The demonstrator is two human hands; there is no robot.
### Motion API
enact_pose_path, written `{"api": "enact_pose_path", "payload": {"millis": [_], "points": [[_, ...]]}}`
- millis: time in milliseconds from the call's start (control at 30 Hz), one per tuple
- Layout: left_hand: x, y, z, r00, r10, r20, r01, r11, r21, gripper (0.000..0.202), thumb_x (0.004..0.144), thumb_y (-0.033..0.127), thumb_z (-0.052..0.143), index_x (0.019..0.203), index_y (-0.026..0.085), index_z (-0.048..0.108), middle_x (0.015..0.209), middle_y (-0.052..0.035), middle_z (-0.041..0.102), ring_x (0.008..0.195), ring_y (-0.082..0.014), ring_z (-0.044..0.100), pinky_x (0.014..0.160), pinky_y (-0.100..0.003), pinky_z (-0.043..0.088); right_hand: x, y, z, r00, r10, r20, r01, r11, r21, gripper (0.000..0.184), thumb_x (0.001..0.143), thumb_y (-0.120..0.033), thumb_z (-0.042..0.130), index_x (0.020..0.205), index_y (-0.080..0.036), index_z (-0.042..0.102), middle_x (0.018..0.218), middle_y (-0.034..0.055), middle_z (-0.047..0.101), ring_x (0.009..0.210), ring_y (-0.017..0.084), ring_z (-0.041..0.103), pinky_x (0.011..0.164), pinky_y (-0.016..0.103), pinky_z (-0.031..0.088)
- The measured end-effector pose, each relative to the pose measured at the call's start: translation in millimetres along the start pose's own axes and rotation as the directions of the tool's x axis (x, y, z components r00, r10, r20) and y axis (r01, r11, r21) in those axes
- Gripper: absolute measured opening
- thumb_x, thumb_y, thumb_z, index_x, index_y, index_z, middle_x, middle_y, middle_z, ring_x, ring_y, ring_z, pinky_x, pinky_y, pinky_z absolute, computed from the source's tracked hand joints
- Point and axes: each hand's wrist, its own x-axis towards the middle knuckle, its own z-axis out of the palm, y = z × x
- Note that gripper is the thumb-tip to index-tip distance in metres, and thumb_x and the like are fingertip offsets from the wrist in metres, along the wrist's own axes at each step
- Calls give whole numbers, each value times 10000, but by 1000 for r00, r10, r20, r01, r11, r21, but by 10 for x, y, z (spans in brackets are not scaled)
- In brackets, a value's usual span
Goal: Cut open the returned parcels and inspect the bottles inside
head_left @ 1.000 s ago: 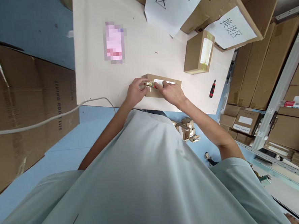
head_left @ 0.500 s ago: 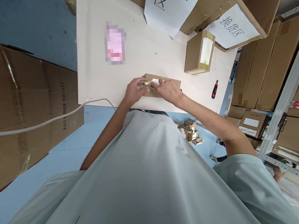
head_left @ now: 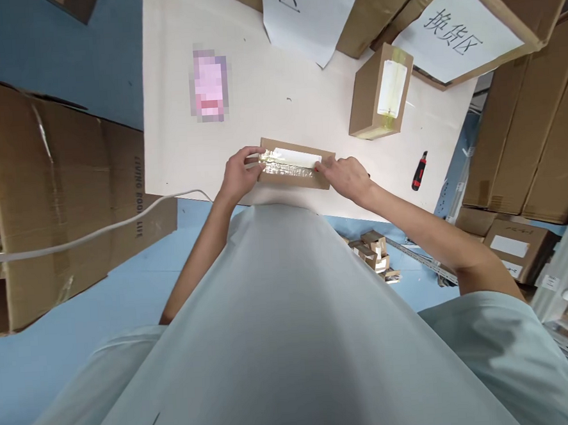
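A small cardboard box (head_left: 294,182) lies near the table's front edge, with a white label and shiny clear tape along its top. My left hand (head_left: 238,175) holds the box's left end between thumb and fingers. At the right end, my right hand (head_left: 346,176) is closed around a box cutter, mostly hidden. Only a red tip by the fingertips and a dark end behind the hand show. The red tip is at the right end of the taped strip; whether it touches the tape I cannot tell.
On the white table (head_left: 172,117), a red-and-black box cutter (head_left: 419,172) lies to the right. A taped carton (head_left: 371,98) stands behind it, near large open boxes with paper signs (head_left: 456,32). A blurred pink item (head_left: 209,89) lies left. A white cable (head_left: 121,220) crosses the left edge.
My right hand has slid to the right along the box with the cutter, uncovering the label and tape. My left hand is still at the left end. The view has shifted slightly.
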Motion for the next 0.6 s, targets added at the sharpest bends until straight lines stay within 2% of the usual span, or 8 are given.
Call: {"api": "enact_pose_path", "payload": {"millis": [133,233,400,600], "points": [[-21,38,20,999,-28,-35,30,997,76,400,903,300,701,1300,256,725,1416,-93,761,1255,-277,753,1003,-410,699,-182,418,366,1000,23,14,-23,999,36,589,1132,-74,290,1658,-168,539,1344,254,731,1095,324,768,851,395,411],[-35,55,47,996,-40,-74,49,992,117,393,914,320,722,1302,262,713,1417,-95,759,1239,-272,757,999,-401,703,-199,611,657,1000,13,-27,-10,995,98,591,1141,-89,320,1679,-219,526,1348,233,728,1073,310,757,833,382,402],[-95,94,104,986,-61,-155,88,982,170,379,942,405,767,1295,280,703,1421,-105,759,1200,-288,777,1004,-446,709,-81,775,1118,988,-15,-152,46,979,200,587,1188,-153,272,1715,-280,496,1382,196,722,1043,271,718,780,349,376],[-165,144,201,972,-71,-226,125,964,233,431,993,570,747,1312,287,682,1433,-123,744,1219,-282,782,1013,-425,695,167,897,1563,962,-37,-271,126,939,320,584,1254,-376,166,1692,-299,545,1378,139,731,1082,248,691,740,311,353]]}}
